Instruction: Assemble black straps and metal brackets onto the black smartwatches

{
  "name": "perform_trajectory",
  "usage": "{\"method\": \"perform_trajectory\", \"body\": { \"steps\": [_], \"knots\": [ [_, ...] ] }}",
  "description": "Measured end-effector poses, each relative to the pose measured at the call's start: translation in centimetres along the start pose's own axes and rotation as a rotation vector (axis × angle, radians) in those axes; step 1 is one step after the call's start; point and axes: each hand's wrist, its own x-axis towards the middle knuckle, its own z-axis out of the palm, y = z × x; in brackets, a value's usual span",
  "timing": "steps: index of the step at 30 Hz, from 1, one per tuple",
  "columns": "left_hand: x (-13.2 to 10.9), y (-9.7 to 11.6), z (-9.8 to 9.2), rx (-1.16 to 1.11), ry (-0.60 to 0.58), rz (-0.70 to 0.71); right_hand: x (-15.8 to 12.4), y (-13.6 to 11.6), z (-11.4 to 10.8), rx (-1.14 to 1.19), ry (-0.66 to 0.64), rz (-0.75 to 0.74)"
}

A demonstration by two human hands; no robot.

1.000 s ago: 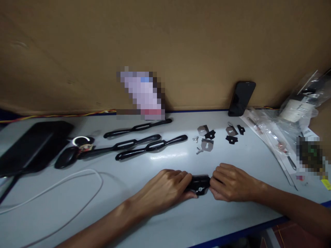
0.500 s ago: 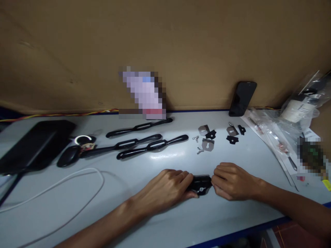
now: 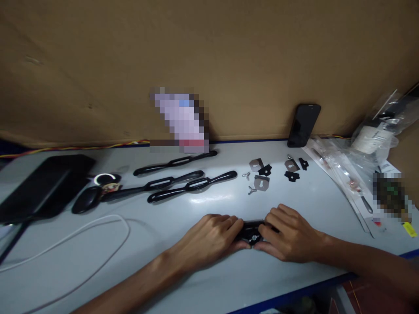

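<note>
My left hand (image 3: 209,239) and my right hand (image 3: 288,233) meet near the front of the white table (image 3: 137,261), both closed around a small black tool body (image 3: 251,232) with a silver screw on its top. Only its middle shows between the fingers. Behind it lie three black two-handled tool frames (image 3: 191,186), and to their right several small metal plates (image 3: 262,183), black clamps (image 3: 292,176) and wing screws (image 3: 251,190).
A black phone (image 3: 303,125) leans on the cardboard wall at the back. Clear plastic bags (image 3: 353,174) lie at the right. A black mouse (image 3: 83,199), a dark flat case (image 3: 42,187) and a white cable (image 3: 81,231) are at the left. The table's blue front edge runs at lower right.
My right hand has slid left over the black tool body, covering more of it. My left hand has stayed where it was.
</note>
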Motion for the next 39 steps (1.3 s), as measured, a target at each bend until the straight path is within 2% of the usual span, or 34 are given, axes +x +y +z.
{"method": "perform_trajectory", "body": {
  "steps": [6,15,19,22,25,27,29,31,36,39],
  "knots": [
    [0.1,0.2,0.0,0.000,0.058,-0.003,0.6,-1.4,1.0,-0.107,0.052,-0.057],
    [0.0,0.3,0.7,0.042,0.105,0.020,0.5,-1.8,1.2,-0.142,-0.035,0.012],
    [0.0,0.4,0.3,0.054,0.135,0.034,0.8,-1.4,0.3,-0.084,-0.231,0.037],
    [0.1,0.1,-0.1,0.054,0.192,0.020,0.8,-0.8,-1.6,-0.046,-0.424,0.071],
    [0.2,-0.4,-0.3,0.068,0.276,-0.022,0.2,0.4,-4.3,-0.009,-0.572,0.246],
    [0.3,-0.8,-0.3,0.080,0.323,-0.060,-0.4,1.7,-6.0,-0.043,-0.611,0.432],
    [0.4,-1.2,-0.3,0.101,0.356,-0.111,-1.0,3.1,-7.2,-0.140,-0.580,0.572],
    [0.4,-1.8,-0.3,0.151,0.369,-0.179,-1.5,4.4,-7.5,-0.189,-0.496,0.623],
    [0.0,-4.0,0.2,0.352,0.312,-0.388,-1.7,5.9,-5.9,-0.224,-0.313,0.575],
    [-0.4,-5.1,0.6,0.436,0.240,-0.424,-1.6,5.8,-4.8,-0.219,-0.237,0.554]
  ]
}}
